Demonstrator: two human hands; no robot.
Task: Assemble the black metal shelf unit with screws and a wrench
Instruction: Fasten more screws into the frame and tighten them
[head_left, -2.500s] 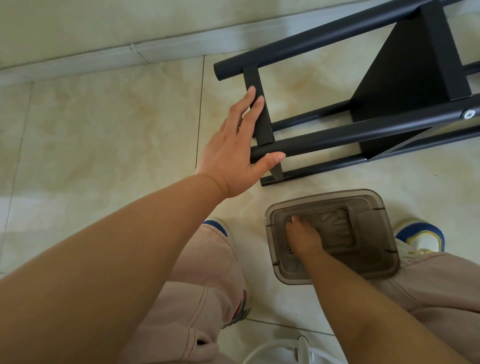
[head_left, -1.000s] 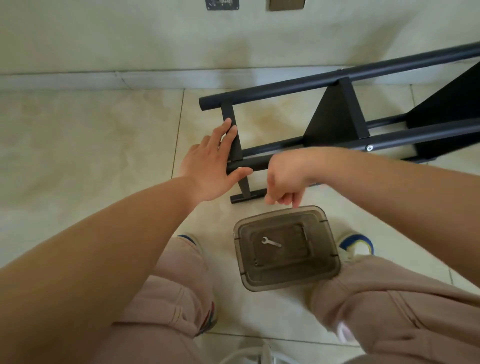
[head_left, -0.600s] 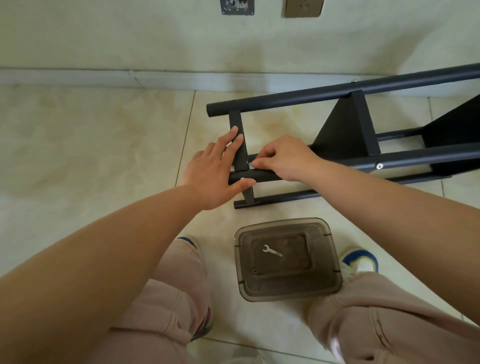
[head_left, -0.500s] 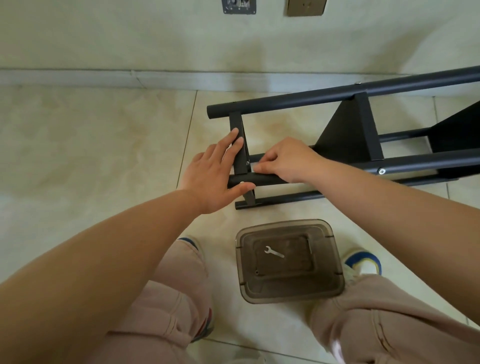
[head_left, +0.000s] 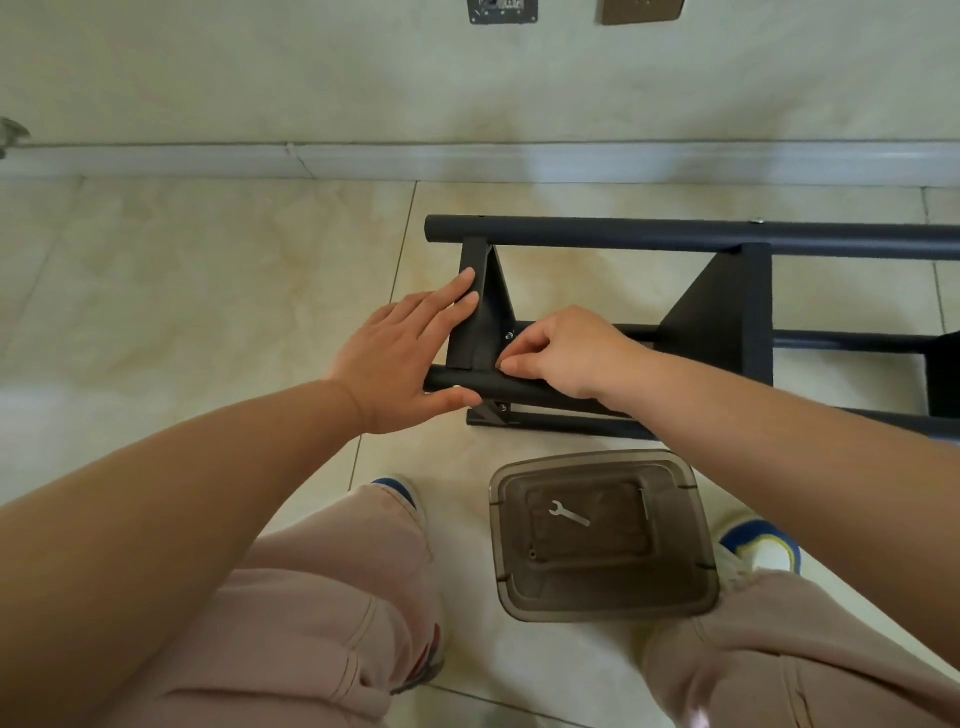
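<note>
1. head view, looking down at a tiled floor (head_left: 208, 291) beside a wall.
2. black metal shelf unit (head_left: 675, 241) lying on its side on the floor, tubes running off to the right.
3. left hand (head_left: 400, 358) flat and straight-fingered against the end bracket (head_left: 480, 322), thumb under the near tube (head_left: 519, 387).
4. right hand (head_left: 566, 351) curled, fingertips pinched together at a small screw (head_left: 509, 336) on the bracket; cannot tell if held.
5. wrench (head_left: 569, 515) lying inside a smoky plastic container (head_left: 602, 603) between two shoes.
</note>
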